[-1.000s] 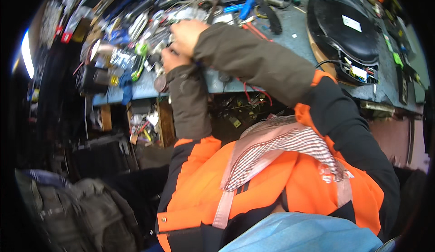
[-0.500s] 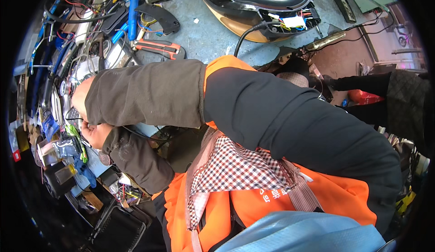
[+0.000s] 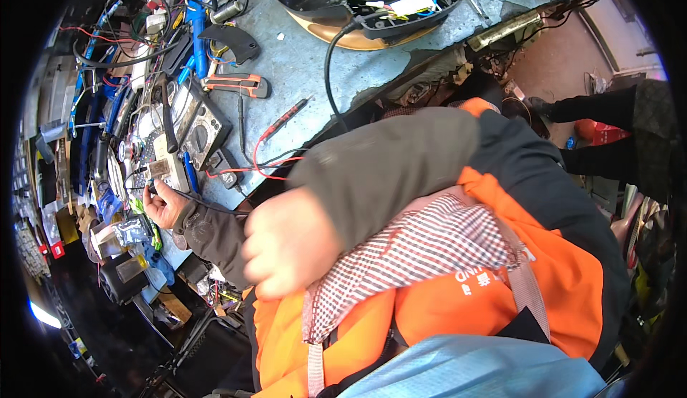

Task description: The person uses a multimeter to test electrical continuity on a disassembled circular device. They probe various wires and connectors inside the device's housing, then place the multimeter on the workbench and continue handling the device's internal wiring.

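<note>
My left hand (image 3: 164,205) is at the left end of the bench, its thumb and fingers closed on the dark end of a black cable (image 3: 204,202). It is beside a pale power strip (image 3: 170,175) and a blue pen-like tool (image 3: 190,172). My right hand (image 3: 292,244) is in front of my checked apron, smeared by motion, so whether it holds anything cannot be told. Between the hands and the bench's back lie a multimeter (image 3: 203,134), a red test probe (image 3: 285,118) and a black test probe (image 3: 242,122).
Farther back are an orange utility knife (image 3: 240,84) and a curved black plate (image 3: 230,41). A black-and-gold device (image 3: 322,27) with exposed wiring stands at the far side, a thick cable hanging from it. Tangled tools crowd the left. Another person's legs (image 3: 594,108) are at right.
My right hand has come away from the left hand, back toward my body. The multimeter and probes are now uncovered. My left hand stays near the power strip, and the view has shifted slightly.
</note>
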Available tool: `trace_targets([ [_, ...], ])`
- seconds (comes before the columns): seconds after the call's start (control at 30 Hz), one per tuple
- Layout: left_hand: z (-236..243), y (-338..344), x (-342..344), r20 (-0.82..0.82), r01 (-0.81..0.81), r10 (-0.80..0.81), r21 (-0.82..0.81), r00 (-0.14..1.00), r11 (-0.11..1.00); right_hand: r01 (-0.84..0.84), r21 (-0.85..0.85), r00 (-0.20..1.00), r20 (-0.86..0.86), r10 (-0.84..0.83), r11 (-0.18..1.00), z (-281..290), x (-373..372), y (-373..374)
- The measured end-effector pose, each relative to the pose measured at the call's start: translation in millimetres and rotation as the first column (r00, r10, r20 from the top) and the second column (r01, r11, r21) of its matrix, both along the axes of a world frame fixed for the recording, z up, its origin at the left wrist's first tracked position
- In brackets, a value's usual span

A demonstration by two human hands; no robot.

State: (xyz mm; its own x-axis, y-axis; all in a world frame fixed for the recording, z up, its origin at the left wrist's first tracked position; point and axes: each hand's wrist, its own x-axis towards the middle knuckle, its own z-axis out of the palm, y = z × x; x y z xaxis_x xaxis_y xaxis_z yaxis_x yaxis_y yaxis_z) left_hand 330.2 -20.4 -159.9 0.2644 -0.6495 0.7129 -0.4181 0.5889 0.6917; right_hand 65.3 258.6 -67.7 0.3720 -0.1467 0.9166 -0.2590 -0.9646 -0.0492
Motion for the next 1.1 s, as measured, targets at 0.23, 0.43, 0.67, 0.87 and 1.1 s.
trace_targets([
  [0.23, 25, 57, -23, 0.168, 0.119, -0.139, 0.126, 0.976, 0.985, 0.465, 0.751, 0.812, -0.151, -0.563, 0.469, -125, -179, 140],
  [0.43, 14, 81, -32, 0.607, -0.099, -0.062, 0.228, 0.792, 0.969, 0.591, 0.732, 0.374, -0.622, -0.688, -0.340, -283, -228, 285],
  [0.67, 30, 119, -72, 0.634, -0.248, 0.273, -0.130, 0.724, 0.960, 0.790, 0.593, 0.203, -0.492, -0.846, -0.156, -318, -215, 292],
  [0.87, 45, 199, -185, 0.403, 0.310, -0.298, 0.038, 0.865, 0.950, 0.767, 0.632, 0.252, -0.454, -0.854, -0.110, -312, -220, 282],
  [1.1, 29, 200, -241, 0.345, 0.475, -0.461, 0.046, 0.818, 0.879, 0.773, 0.623, 0.246, -0.465, -0.850, -0.117, -312, -223, 280],
])
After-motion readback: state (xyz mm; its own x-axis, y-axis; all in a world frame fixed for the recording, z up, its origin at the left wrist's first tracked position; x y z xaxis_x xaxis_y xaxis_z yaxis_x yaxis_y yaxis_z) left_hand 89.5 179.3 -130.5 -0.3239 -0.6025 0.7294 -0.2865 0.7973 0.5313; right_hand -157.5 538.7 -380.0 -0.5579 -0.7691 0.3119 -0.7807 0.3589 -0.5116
